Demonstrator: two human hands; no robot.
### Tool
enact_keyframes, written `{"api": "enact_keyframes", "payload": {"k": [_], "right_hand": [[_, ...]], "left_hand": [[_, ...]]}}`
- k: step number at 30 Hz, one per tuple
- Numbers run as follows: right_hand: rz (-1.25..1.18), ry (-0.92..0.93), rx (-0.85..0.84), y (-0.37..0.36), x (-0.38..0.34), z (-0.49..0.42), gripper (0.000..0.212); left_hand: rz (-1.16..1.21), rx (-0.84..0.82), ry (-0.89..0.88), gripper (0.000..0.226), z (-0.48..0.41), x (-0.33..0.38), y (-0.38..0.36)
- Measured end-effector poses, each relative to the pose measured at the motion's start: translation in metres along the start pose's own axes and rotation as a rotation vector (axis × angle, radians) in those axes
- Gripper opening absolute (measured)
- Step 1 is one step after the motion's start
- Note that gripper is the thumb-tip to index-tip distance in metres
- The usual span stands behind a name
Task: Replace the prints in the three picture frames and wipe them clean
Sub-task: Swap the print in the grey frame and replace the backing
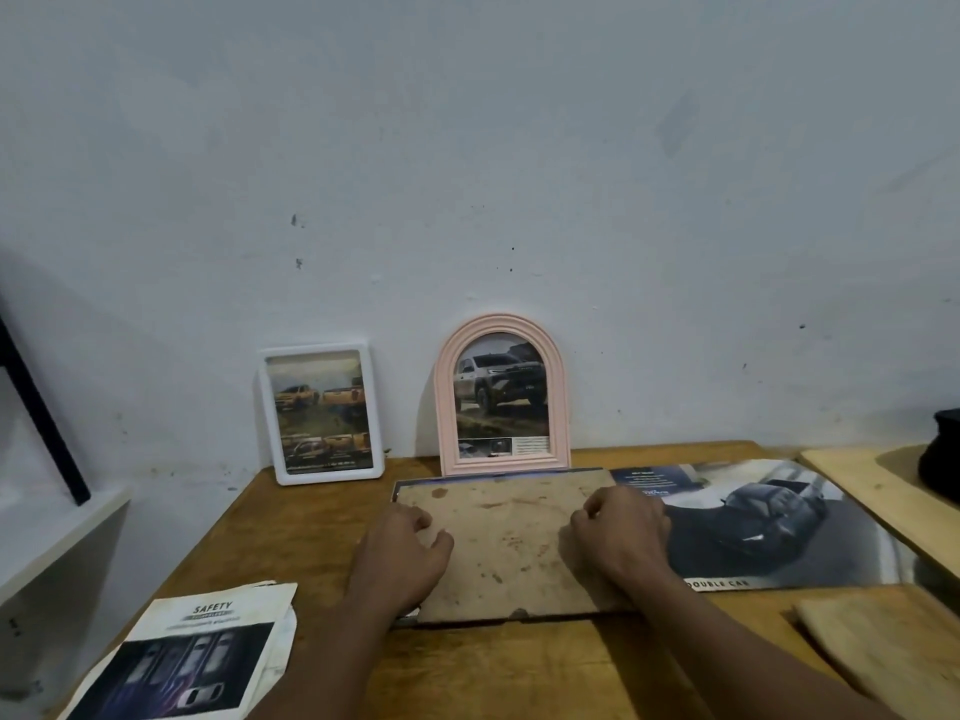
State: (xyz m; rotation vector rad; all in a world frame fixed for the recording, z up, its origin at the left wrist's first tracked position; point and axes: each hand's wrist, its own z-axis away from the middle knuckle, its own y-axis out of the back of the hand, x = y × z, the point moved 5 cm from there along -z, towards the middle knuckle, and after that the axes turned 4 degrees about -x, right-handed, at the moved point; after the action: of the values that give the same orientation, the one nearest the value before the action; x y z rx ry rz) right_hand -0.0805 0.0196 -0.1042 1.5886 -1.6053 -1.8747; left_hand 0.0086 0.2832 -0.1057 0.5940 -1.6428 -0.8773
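Third frame (467, 479) lies face down mid-table (311, 537), brown backing board (509, 543) up, near edge not seated flush. Left hand (410, 543) is on the board's left edge with fingers curled; can't tell if it pinches a tab or the edge. Right hand (621, 532) is on the board's right side, knuckles bent, fingertips down; no grasp visible, can't tell. White frame (332, 473) and pink frame (448, 418) lean on the wall, both with car prints inside. Judged step: freeing or seating the board. Risks: prying the board with a tab caught could snap or bend it; hard pressing could crack any glass beneath, which is hidden. The pink frame stands just behind the flat frame's far edge, so a shove away could tip it. Poster (753, 522) lies just right of the frame, its left end hidden by the right hand; sliding the frame may crease it. Brochure (208, 652) sits front left, overhanging the table edge, and an elbow could knock it off
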Motion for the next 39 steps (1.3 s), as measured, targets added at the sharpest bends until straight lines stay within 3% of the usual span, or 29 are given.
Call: {"api": "enact_keyframes", "payload": {"k": [6,14,19,22,31,39], "right_hand": [[-0.066,0.076,0.029,0.0,-0.003,-0.003,0.011],[0.024,0.098,0.016,-0.004,-0.003,-0.002,0.014],[0.053,-0.043,-0.024,-0.002,-0.001,0.001,0.037],[0.11,-0.11,-0.07,-0.001,-0.001,0.004,0.037],[0.352,0.001,-0.121,-0.007,-0.015,0.024,0.051],[0.33,0.064,-0.118,-0.005,-0.012,0.029,0.053]], "left_hand": [[0.019,0.053,-0.038,0.049,-0.004,-0.007,0.001],[0.041,0.043,-0.061,0.05,-0.004,-0.009,-0.001],[0.007,0.025,-0.057,0.055,-0.004,-0.012,-0.002],[0.028,0.041,-0.049,0.056,-0.004,-0.011,-0.001],[-0.011,0.032,-0.04,0.066,-0.004,-0.009,-0.003],[-0.062,-0.01,-0.066,0.072,-0.004,-0.008,-0.006]]}}
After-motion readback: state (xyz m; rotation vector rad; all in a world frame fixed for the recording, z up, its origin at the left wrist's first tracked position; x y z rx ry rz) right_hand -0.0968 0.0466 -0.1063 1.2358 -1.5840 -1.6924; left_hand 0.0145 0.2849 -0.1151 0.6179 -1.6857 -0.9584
